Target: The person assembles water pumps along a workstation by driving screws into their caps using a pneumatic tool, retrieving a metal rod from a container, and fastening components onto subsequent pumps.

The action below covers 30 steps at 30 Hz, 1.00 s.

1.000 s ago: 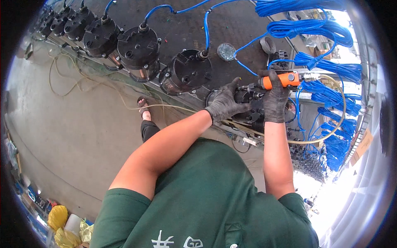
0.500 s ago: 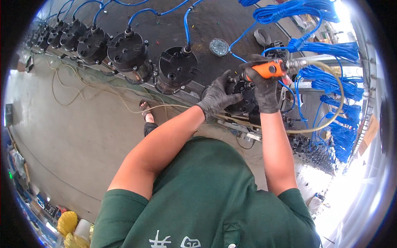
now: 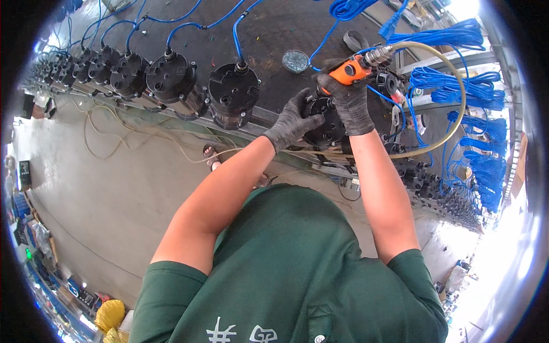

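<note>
The right hand (image 3: 351, 103) in a dark grey glove hides part of an orange, silver-ended tool (image 3: 358, 65), whose tip is too small to tell. That hand and the grey-gloved left hand (image 3: 291, 127) partly cover the round black lid (image 3: 327, 130) beneath them. Far left of both, black-topped metal cylinders (image 3: 62, 67) dwindle past counting. Above the right hand, the upper edge cuts off a coiled blue cable (image 3: 347, 9).

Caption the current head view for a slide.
Right hand grips an orange tool at a black cylinder; left hand beside it, other cylinders lined along the bench.
</note>
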{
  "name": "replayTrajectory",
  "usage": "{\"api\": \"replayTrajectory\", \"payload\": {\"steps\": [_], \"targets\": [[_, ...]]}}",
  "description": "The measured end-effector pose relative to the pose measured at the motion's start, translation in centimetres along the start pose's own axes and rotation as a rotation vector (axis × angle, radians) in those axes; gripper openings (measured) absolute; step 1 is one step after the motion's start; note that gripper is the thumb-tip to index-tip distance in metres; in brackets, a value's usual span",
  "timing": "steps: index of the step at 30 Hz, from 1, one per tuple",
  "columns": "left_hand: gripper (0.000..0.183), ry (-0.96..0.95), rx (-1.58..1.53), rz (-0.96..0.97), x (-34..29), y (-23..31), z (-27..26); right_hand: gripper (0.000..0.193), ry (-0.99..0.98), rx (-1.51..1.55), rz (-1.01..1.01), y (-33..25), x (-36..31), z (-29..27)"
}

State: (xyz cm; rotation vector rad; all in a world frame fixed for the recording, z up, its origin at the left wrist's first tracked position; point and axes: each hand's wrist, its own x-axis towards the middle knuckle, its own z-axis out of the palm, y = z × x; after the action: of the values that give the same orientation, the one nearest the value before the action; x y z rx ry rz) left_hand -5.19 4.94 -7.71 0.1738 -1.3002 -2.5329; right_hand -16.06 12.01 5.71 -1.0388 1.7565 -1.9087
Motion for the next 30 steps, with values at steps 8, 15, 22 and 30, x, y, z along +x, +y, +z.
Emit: {"api": "replayTrajectory", "payload": {"steps": [8,15,22,30], "targets": [[0.099,-0.154,0.092,-0.196,-0.2,2.8,-0.9,0.046,0.185,0.237,-0.111,-6.9,-3.1,-0.7],[0.088,-0.147,0.066,-0.222,1.1,1.5,-1.6,0.056,0.004,0.126,0.073,-5.4,-8.9,1.0],[0.05,-0.083,-0.238,-0.355,1.1,1.4,-1.0,0.055,-0.259,0.063,0.168,-3.9,-8.1,1.3],[0.045,-0.072,-0.199,-0.348,1.5,1.1,-1.6,0.05,-0.236,0.087,0.074,-3.2,-8.0,1.8]]}}
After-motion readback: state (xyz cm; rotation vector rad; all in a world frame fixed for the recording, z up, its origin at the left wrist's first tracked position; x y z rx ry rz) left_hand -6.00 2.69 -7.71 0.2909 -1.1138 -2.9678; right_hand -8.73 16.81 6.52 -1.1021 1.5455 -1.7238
